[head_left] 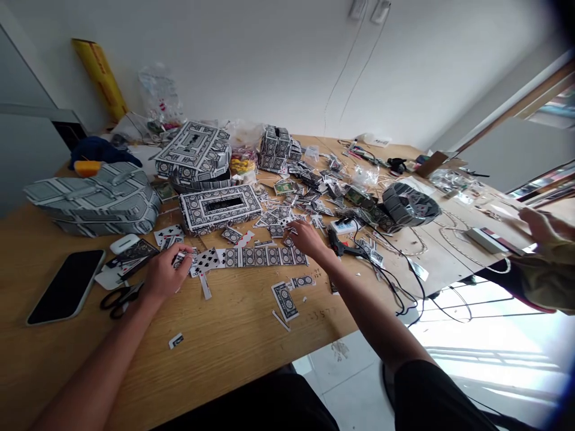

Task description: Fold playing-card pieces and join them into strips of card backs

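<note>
My left hand (167,270) is closed on a small piece of playing card at the left end of a row of cards. The row of folded cards (260,257) lies flat on the wooden table, patterned backs up, with spade faces at its left end. Above the row's right end, my right hand (307,239) has its fingers pressed together at the loose card pieces; what they hold, if anything, is hidden. A card-made box (220,208) with a dark slot sits just behind the row. Black scissors (120,298) lie beside my left wrist.
A phone (67,286) lies at the left, near a card-made boat shape (101,200). Behind are stacked card boxes (193,149). To the right are a glue gun (344,246) with cables, a round card basket (411,205) and another person's hand (541,226).
</note>
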{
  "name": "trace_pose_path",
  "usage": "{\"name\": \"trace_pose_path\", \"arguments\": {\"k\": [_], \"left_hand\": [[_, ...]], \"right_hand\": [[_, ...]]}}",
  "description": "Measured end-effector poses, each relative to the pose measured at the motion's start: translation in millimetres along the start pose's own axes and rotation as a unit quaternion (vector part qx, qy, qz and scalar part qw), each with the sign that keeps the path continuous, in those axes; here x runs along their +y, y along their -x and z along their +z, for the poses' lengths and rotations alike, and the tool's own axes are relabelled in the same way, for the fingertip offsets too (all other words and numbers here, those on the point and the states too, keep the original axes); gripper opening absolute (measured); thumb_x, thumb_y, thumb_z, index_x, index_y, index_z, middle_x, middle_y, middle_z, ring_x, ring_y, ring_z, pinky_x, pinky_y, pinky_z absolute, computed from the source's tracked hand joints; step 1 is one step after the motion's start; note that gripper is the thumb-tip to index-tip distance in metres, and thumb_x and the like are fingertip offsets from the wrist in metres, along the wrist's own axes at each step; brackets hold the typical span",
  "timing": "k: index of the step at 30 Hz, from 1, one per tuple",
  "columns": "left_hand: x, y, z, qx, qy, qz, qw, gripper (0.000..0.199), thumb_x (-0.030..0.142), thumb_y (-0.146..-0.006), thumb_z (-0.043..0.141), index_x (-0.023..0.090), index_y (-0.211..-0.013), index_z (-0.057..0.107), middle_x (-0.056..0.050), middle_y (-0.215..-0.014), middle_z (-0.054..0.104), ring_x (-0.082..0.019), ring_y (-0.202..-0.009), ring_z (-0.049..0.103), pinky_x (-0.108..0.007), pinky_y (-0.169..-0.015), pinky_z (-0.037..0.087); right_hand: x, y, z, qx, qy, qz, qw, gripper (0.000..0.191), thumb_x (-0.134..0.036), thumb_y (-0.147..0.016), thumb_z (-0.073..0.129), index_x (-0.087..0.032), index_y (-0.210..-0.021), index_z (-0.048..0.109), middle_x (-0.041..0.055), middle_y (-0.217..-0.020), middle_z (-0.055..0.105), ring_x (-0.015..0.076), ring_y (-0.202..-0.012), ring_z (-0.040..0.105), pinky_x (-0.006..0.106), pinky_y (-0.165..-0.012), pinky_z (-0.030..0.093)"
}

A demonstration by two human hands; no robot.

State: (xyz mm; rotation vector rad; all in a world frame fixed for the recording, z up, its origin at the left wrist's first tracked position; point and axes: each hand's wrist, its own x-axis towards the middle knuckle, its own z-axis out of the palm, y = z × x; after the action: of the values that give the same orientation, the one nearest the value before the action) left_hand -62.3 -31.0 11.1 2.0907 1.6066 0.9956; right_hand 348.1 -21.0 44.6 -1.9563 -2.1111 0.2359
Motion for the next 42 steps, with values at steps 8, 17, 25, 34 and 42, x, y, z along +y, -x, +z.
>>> {"name": "trace_pose_path", "arguments": {"k": [8, 17, 25, 34, 42], "left_hand": [[-4, -1, 4.0, -0.009, -0.013, 0.000, 1.000, 0.025, 0.042, -0.091, 0.056, 0.023, -0.093, 0.071, -0.002, -0.085, 0.079, -0.021, -0.072, 0.072, -0.029, -0.073, 0.052], [-8, 0, 6.7, 0.000, 0.012, 0.025, 1.000, 0.022, 0.041, -0.095, 0.058, 0.023, -0.095, 0.070, -0.002, -0.091, 0.081, -0.021, -0.081, 0.075, -0.028, -0.078, 0.052], [-6, 2, 7.8, 0.010, 0.032, 0.066, 0.997, 0.028, 0.041, -0.102, 0.058, 0.021, -0.086, 0.068, -0.003, -0.083, 0.075, -0.019, -0.078, 0.070, -0.029, -0.077, 0.049], [2, 6, -2.2, -0.021, 0.100, 0.084, 0.991, 0.042, 0.039, -0.110, 0.044, 0.020, -0.080, 0.066, -0.003, -0.076, 0.066, -0.018, -0.072, 0.062, -0.031, -0.071, 0.045], [17, 8, -1.7, -0.076, 0.102, 0.098, 0.987, 0.030, 0.045, -0.105, 0.057, 0.020, -0.093, 0.068, -0.003, -0.086, 0.072, -0.017, -0.078, 0.066, -0.029, -0.072, 0.047]], "right_hand": [[22, -20, 17, 0.017, -0.018, 0.004, 1.000, 0.015, -0.019, -0.096, 0.071, -0.016, -0.109, 0.078, 0.0178, -0.127, 0.071, 0.0301, -0.125, 0.064, 0.041, -0.110, 0.048], [10, -13, 13, 0.124, -0.131, 0.007, 0.984, 0.017, -0.036, -0.097, 0.069, -0.019, -0.096, 0.073, 0.0133, -0.118, 0.068, 0.0260, -0.104, 0.068, 0.041, -0.091, 0.059], [-110, 2, 26, -0.029, -0.456, -0.110, 0.883, 0.041, -0.061, -0.089, 0.078, -0.021, -0.082, 0.072, 0.0041, -0.086, 0.069, 0.0164, -0.075, 0.059, 0.029, -0.064, 0.046], [-164, -16, 73, -0.133, -0.541, -0.078, 0.827, 0.055, -0.075, -0.082, 0.076, -0.021, -0.086, 0.064, -0.0019, -0.068, 0.060, 0.0144, -0.060, 0.053, 0.028, -0.056, 0.037], [-166, -9, 86, -0.135, -0.587, -0.071, 0.795, 0.051, -0.068, -0.085, 0.078, -0.026, -0.103, 0.054, -0.0063, -0.066, 0.060, 0.0153, -0.055, 0.057, 0.028, -0.053, 0.042]]}}
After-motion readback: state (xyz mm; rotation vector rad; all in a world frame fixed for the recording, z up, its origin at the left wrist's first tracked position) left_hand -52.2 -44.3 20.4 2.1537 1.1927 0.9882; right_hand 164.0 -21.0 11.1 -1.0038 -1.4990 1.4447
